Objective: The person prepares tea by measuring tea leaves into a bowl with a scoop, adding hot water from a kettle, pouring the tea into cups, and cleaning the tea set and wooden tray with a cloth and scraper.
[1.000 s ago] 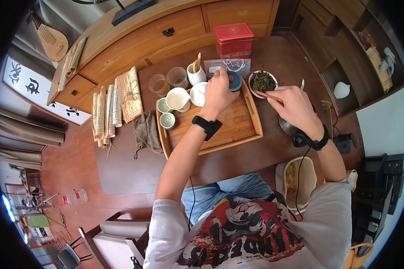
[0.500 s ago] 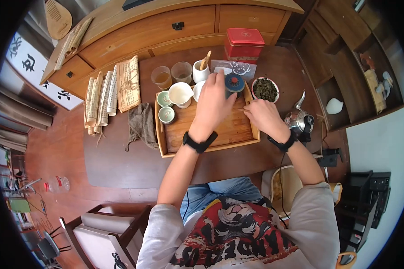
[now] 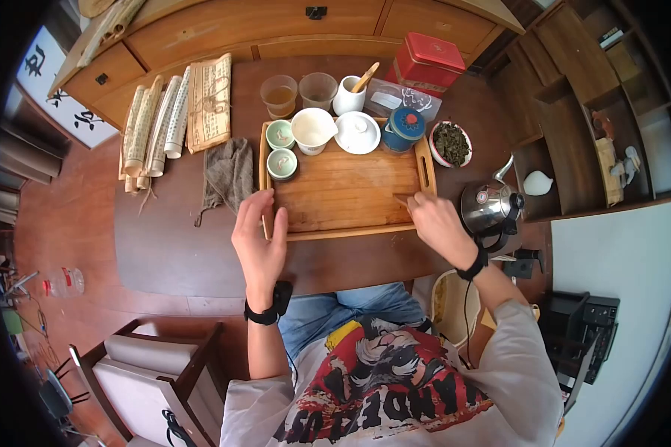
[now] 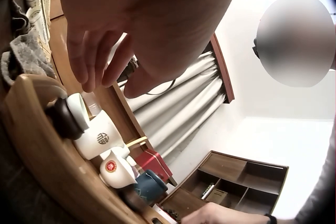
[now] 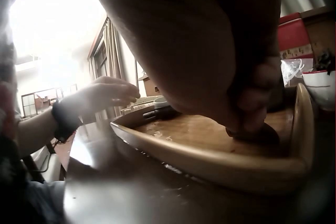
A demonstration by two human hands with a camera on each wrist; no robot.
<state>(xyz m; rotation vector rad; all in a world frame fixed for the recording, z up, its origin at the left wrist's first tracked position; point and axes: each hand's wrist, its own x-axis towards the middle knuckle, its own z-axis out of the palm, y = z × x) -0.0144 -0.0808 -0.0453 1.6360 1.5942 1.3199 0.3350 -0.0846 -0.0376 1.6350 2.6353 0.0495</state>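
My left hand (image 3: 259, 242), fingers loosely bent and holding nothing, hovers at the front left corner of the wooden tray (image 3: 343, 190). Over the tray's front right corner, my right hand (image 3: 441, 226) pinches a small brown wooden tool (image 5: 257, 134), its flat rounded end low over the tray floor; the fingers hide the rest. Along the tray's back stand two pale green cups (image 3: 282, 164), a white spouted pitcher (image 3: 313, 134), a white lidded bowl (image 3: 358, 135) and a blue canister (image 3: 404, 130). Right of the tray sits a bowl of dark leaves (image 3: 452, 144).
A steel kettle (image 3: 484, 207) stands right of my right hand. Behind the tray are two clear cups (image 3: 279, 97), a white utensil holder (image 3: 350, 97) and a red tin (image 3: 426, 63). A grey cloth (image 3: 229, 175) and paper scrolls (image 3: 173, 119) lie left.
My left hand has come back from over the white lidded bowl to the tray's front left corner. My right hand has moved from the leaf bowl to the tray's front right, still pinching the wooden tool.
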